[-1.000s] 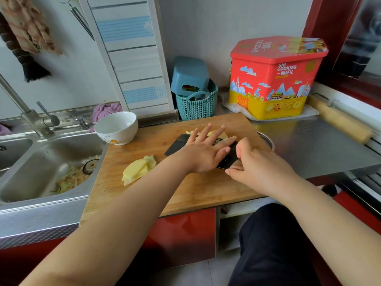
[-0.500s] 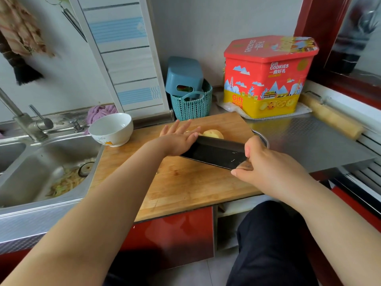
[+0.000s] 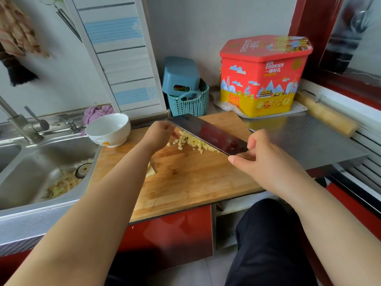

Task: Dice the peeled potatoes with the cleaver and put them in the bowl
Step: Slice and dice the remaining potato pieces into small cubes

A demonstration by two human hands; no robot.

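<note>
The likeliest slip from here was a spill. The cleaver (image 3: 208, 134) stood tilted on the cutting board (image 3: 185, 182), its blade running from 10 o'clock to 4 o'clock, with the diced potato (image 3: 193, 142) heaped against its near face. If the blade was tipped or lifted too fast, the small cubes could have rolled off the board onto the tabletop (image 3: 309, 141) or toward the sink (image 3: 41, 172) at 9 o'clock. The left hand (image 3: 158, 135) sat just beside the blade's far tip, its fingers curled near the edge; whether they pinched anything could not be told, and a sudden push of the cleaver could have nicked them. The right hand (image 3: 259, 157) gripped the cleaver's handle, fingers wrapped round it.

The dice looked pale yellow, small and fairly even, loosely piled, a few strays scattered toward 9 o'clock. Another pale potato piece (image 3: 151, 171) showed beside the left forearm. The white bowl (image 3: 108, 130) stood at the board's 10 o'clock corner, well apart from the pile and apparently empty.
</note>
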